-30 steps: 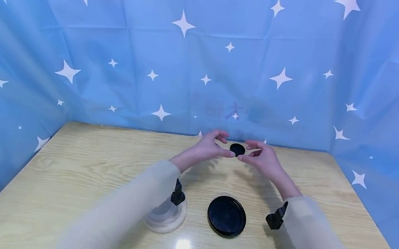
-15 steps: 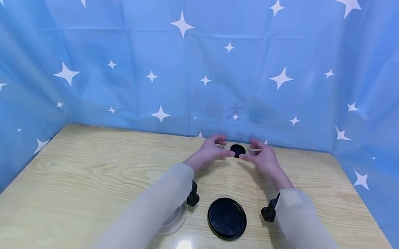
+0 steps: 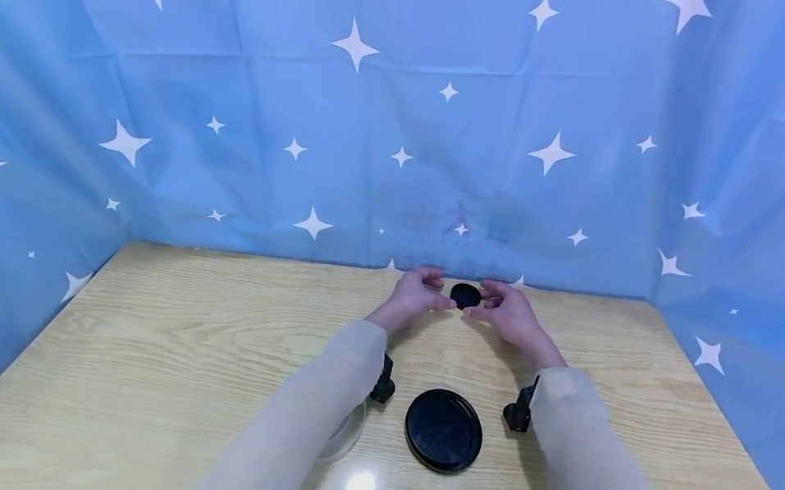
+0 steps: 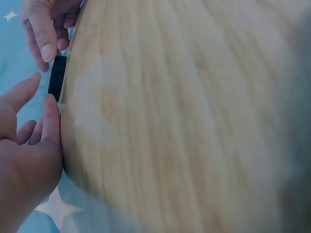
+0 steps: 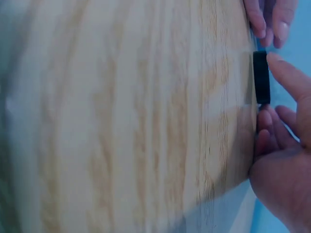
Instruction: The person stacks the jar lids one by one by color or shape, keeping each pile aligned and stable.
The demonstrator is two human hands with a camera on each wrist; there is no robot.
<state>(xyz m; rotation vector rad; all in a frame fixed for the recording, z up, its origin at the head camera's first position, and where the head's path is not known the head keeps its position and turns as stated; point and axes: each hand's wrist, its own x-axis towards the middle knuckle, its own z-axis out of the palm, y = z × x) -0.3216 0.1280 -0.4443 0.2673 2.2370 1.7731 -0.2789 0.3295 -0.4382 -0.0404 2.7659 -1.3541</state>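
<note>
A small round black disc (image 3: 465,296), shaped like a lid, stands at the far edge of the table between both hands. My left hand (image 3: 415,296) is on its left, thumb tip right at the near left edge and the other fingers loosely bent. On the right, my right hand (image 3: 510,312) has its thumb in front of the disc and its fingertips right at the right edge. In the left wrist view, the disc (image 4: 57,77) shows edge-on between the two hands. The right wrist view shows the disc (image 5: 261,77) beside the right thumb and loosely curved fingers.
A larger black round lid (image 3: 443,431) lies nearer, between the forearms. Part of a clear round container (image 3: 345,435) shows behind the left sleeve (image 3: 309,424). A blue curtain (image 3: 409,115) with white stars hangs at the wooden table's (image 3: 202,336) back edge.
The left forearm has swung right, covering more of the clear container. The right hand has closed in on the disc, its fingers coming to the edge. The disc and larger lid have stayed put.
</note>
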